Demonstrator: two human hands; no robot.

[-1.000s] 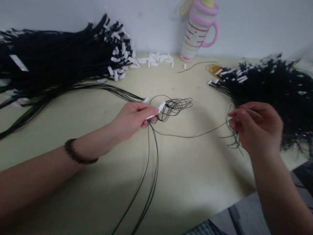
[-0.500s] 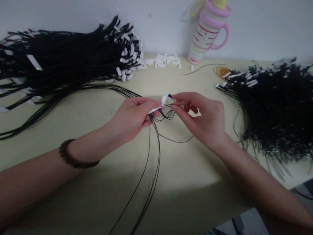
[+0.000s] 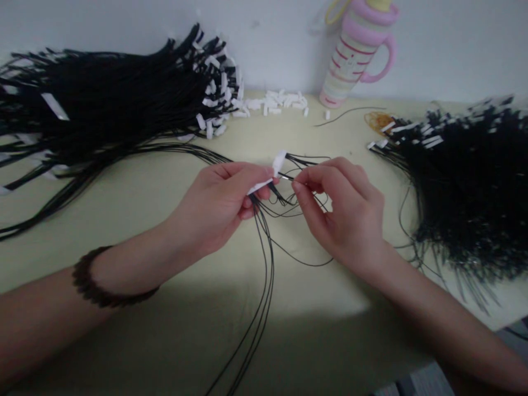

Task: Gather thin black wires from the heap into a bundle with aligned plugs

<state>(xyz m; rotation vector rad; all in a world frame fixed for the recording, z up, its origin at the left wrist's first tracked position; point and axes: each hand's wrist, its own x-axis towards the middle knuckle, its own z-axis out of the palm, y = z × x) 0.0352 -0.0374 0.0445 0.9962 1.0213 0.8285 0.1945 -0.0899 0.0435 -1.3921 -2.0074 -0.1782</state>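
Note:
My left hand [image 3: 225,201] is closed, with thumb and fingers pinching white tape strips [image 3: 279,162] and the black cables bundled under them. Thin black wires [image 3: 264,264] hang from that grip down toward the front of the table. My right hand [image 3: 344,206] is closed too, thumb and forefinger pinching one thin black wire [image 3: 286,176] that has a shiny bit between the two hands. More loose black wires [image 3: 284,209] curl below the fingers. The exact wire end inside the right fingertips is hidden.
A big bundle of black cables with white tags [image 3: 111,99] lies back left, beside small white pieces [image 3: 284,100]. A pink-handled tumbler [image 3: 348,60] stands by the wall. Right are rubber bands [image 3: 377,122] and another black wire bundle [image 3: 474,187].
My right hand has shifted slightly right, away from the left hand, and the wire between them shows more. The loose wires below have spread. The view has moved slightly.

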